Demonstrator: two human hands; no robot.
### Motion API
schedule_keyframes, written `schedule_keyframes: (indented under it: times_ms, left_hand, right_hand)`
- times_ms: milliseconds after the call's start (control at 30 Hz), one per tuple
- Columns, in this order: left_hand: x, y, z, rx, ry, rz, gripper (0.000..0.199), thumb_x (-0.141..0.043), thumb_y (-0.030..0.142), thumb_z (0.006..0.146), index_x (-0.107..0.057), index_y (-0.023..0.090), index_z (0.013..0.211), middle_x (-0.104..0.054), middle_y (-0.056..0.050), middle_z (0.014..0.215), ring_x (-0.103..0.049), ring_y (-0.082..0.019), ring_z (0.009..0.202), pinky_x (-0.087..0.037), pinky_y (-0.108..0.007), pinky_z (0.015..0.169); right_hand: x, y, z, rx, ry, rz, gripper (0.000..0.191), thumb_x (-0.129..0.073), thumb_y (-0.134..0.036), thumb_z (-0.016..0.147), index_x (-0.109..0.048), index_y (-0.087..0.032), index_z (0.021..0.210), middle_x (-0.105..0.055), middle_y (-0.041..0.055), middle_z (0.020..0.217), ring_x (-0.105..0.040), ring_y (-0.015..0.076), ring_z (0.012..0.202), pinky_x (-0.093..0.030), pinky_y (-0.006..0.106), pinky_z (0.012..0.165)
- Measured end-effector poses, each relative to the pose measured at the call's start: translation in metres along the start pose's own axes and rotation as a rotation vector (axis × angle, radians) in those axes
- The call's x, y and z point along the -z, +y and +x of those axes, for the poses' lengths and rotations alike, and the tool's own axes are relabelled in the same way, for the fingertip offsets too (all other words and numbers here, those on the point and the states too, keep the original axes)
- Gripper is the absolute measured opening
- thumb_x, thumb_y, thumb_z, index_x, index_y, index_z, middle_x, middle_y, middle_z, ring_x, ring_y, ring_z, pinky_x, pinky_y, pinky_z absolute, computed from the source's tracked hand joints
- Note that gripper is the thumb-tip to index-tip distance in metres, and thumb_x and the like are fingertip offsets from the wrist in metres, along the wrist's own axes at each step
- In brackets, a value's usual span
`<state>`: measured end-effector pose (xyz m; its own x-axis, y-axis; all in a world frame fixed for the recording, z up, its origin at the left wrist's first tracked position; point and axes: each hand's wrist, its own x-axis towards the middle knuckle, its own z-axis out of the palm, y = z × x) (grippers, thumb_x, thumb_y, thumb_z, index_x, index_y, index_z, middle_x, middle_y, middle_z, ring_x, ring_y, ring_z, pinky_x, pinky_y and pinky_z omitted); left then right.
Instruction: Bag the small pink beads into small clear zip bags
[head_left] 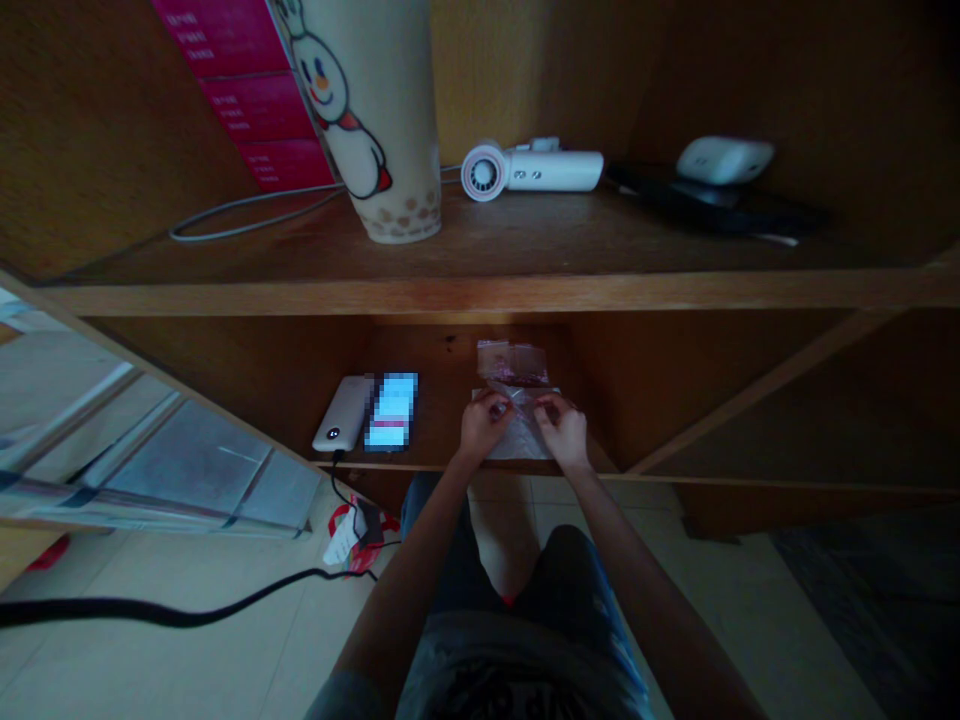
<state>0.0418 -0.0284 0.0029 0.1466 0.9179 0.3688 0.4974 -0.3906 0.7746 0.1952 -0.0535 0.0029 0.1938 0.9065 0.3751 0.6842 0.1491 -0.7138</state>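
On the lower shelf, my left hand (484, 421) and my right hand (562, 428) face each other over a clear plastic bag (519, 437). Fingers of both hands are pinched on the thin, clear plastic near its upper part, which rises slightly between them. The bag's lower part lies flat at the shelf's front edge. Just behind it are small clear zip bags (513, 361) with pinkish contents too small to make out. A lit phone (391, 412) lies left of my left hand, beside a white power bank (344, 414) with a black cable plugged in.
Above, the upper shelf (510, 294) holds a bubble tea cup (394, 120), a white handheld fan (532, 170), a white rounded case (724, 160) on a dark flat item, and pink boxes (255, 110). A black cable (187, 612) crosses at lower left. A red-and-white bag (349, 535) is on the floor.
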Motion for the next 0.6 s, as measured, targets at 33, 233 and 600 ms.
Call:
schedule_keyframes:
  times_ms: [33, 233, 600]
  left_hand:
    - [0.0, -0.001, 0.0, 0.003, 0.004, -0.032, 0.008, -0.058, 0.022, 0.074, -0.064, 0.017, 0.075, -0.063, -0.001, 0.077, -0.056, -0.01, 0.065, -0.044, -0.02, 0.062]
    - [0.0, -0.012, 0.003, 0.082, 0.053, -0.283, 0.014, -0.059, 0.023, 0.074, -0.066, 0.017, 0.084, -0.068, -0.004, 0.086, -0.062, -0.013, 0.075, -0.048, -0.023, 0.065]
    - [-0.008, -0.022, 0.003, 0.218, 0.04, -0.632, 0.017, -0.064, 0.023, 0.07, -0.066, 0.014, 0.084, -0.069, -0.005, 0.078, -0.064, -0.013, 0.067, -0.052, -0.027, 0.067]
  right_hand:
    - [0.0, 0.001, 0.0, 0.004, -0.017, 0.056, 0.016, -0.049, -0.03, 0.076, -0.062, -0.021, 0.08, -0.066, 0.0036, 0.077, -0.06, 0.0186, 0.071, -0.043, 0.029, 0.068]
    - [-0.004, 0.011, 0.003, -0.07, -0.007, 0.38, 0.02, -0.049, -0.036, 0.08, -0.061, -0.02, 0.084, -0.066, 0.0033, 0.075, -0.061, 0.018, 0.068, -0.046, 0.029, 0.065]
    - [-0.007, 0.01, 0.006, -0.101, 0.087, 0.609, 0.022, -0.058, -0.041, 0.075, -0.053, -0.02, 0.08, -0.059, 0.001, 0.075, -0.057, 0.0153, 0.071, -0.045, 0.028, 0.067]
